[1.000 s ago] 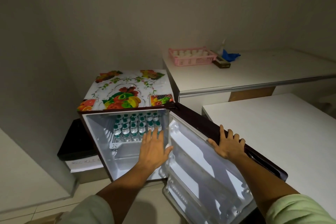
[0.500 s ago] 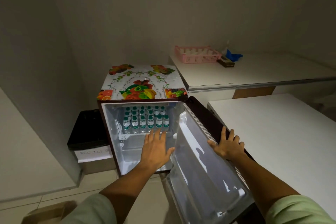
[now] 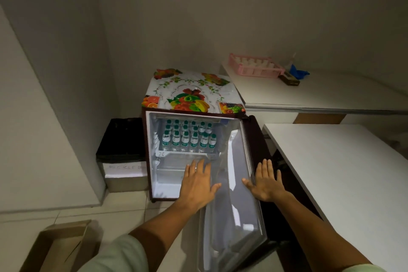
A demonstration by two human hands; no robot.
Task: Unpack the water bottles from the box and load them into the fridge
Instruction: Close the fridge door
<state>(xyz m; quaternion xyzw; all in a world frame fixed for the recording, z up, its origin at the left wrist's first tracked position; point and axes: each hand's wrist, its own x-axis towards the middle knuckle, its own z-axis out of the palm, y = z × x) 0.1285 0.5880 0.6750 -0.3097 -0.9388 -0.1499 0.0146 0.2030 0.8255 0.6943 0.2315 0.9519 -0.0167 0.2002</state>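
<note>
So I'm standing over the fridge (image 3: 152, 157) and both my hands are flat and holding nothing. My left hand (image 3: 197, 185) is hovering in front of the fridge opening, fingers straight and spread a bit, just below the shelf (image 3: 162, 153) level. My right hand (image 3: 266, 181) is lying flat against the outer face of the door (image 3: 234, 216), palm on it, fingers pointing up toward the hinge side. My guess is that's a push to swing the door shut, since a flat palm is all a light door like this needs.

The bottles (image 3: 187, 137) are sitting upright in tight rows on the upper shelf inside the fridge, green caps up, packed close so they're propping each other and not tipping. They're above and behind my left hand, clear of it, nothing touching.

The box (image 3: 44, 247) is lying open on the floor in front of the fridge, off to its left. I can't see any bottles in it from here, so unpacking is looking about done to me.

Left of the fridge there's a bin (image 3: 120, 139) right up against it, and a white worktop (image 3: 353, 172) on its right.
</note>
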